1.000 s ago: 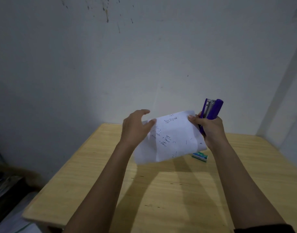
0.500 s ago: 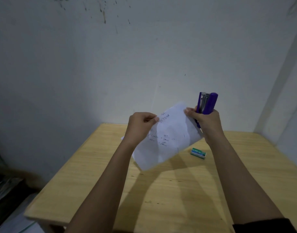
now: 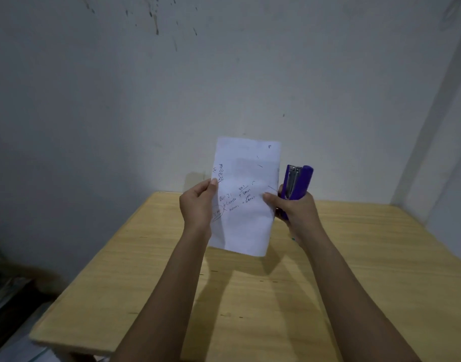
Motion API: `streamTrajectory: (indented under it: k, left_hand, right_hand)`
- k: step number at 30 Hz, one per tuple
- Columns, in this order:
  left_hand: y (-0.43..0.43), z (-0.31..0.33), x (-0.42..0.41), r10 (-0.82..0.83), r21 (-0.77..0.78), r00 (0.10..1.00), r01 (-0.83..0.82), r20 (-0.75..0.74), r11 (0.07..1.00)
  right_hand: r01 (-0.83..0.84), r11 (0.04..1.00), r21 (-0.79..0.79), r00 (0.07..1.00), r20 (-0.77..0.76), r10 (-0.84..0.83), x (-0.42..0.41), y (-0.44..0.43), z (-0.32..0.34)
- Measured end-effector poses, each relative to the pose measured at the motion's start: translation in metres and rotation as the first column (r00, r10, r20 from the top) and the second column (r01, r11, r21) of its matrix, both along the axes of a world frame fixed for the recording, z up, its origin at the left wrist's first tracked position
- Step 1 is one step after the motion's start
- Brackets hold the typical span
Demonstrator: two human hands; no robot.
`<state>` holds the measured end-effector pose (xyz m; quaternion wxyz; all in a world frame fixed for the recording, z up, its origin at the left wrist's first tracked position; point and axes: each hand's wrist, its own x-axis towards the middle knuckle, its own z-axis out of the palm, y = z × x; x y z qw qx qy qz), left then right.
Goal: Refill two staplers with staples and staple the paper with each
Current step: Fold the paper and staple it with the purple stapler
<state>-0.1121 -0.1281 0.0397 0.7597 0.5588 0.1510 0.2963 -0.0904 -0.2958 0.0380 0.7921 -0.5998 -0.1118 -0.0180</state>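
Two grips: left hand (image 3: 198,205) pinches creased white paper (image 3: 246,199); right hand (image 3: 296,214) curls round purple stapler (image 3: 300,181), thumb on paper.

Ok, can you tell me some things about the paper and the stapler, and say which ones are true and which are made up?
1. The paper has handwriting on it. True.
2. The stapler is red. False: it is purple.
3. The right hand holds the stapler. True.
4. The left hand is empty. False: it pinches the paper's left edge.
5. The paper lies flat on the wooden table. False: both hands hold it up above the table.
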Motion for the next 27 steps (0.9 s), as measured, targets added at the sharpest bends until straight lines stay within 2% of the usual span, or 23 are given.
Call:
streamTrajectory:
  k: [8,12,20,24,27]
  left_hand:
    - [-0.007,-0.008,-0.001,0.072,-0.088,0.997,-0.072,-0.005,0.993]
    - [-0.014,-0.011,0.001,0.067,-0.143,0.998,-0.068,-0.006,0.987]
    - [-0.022,-0.016,0.003,0.086,-0.336,0.996,-0.085,-0.013,0.938]
    - [-0.022,-0.018,0.004,0.108,-0.357,0.994,-0.110,-0.026,0.928]
    - [-0.022,-0.020,0.003,0.110,-0.338,0.993,-0.115,-0.033,0.934]
  right_hand:
    - [0.090,0.991,0.101,0.984,-0.161,-0.073,0.004,0.003,0.000]
    - [0.161,0.987,0.027,0.968,-0.197,-0.152,0.008,0.001,0.001]
    - [0.127,0.989,-0.077,0.976,-0.169,-0.139,0.006,-0.002,0.002]
    - [0.103,0.988,-0.112,0.974,-0.190,-0.123,0.006,-0.001,-0.002]
    - [0.146,0.982,-0.123,0.969,-0.182,-0.167,0.007,0.000,-0.002]
